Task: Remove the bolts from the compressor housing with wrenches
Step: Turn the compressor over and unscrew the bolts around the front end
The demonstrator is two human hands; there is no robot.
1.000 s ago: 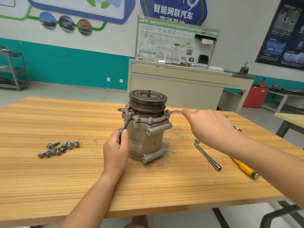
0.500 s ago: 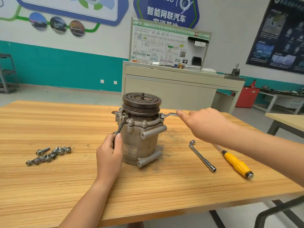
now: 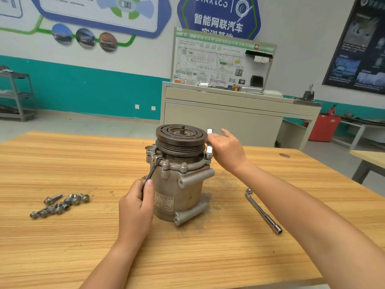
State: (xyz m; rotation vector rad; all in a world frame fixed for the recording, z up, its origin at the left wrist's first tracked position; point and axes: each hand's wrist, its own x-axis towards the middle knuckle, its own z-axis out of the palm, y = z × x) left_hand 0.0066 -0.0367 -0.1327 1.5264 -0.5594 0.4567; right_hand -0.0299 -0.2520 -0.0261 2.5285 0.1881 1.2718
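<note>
The grey compressor housing (image 3: 181,190) stands upright mid-table with a dark pulley (image 3: 180,138) on top. Two bolts (image 3: 165,162) show on the front of its flange. My left hand (image 3: 135,207) grips the handle of a dark wrench (image 3: 153,168), whose head sits on the flange's left side. My right hand (image 3: 228,150) is beside the pulley on the right. Its thumb crosses a silver wrench (image 3: 209,152) that stands nearly upright on the flange's right corner, while its index finger points away. Several removed bolts (image 3: 60,205) lie in a loose pile to the left.
An L-shaped socket wrench (image 3: 263,211) lies on the wooden table (image 3: 62,247) to the right of the housing, under my right forearm. Behind the table stand a beige cabinet (image 3: 229,119) with a training board, a metal rack (image 3: 16,94) far left and a red bin (image 3: 325,127).
The silver wrench in my right hand has swung from lying level, pointing right, to standing almost upright beside the pulley. My left hand and its wrench stay put. The yellow screwdriver is out of sight.
</note>
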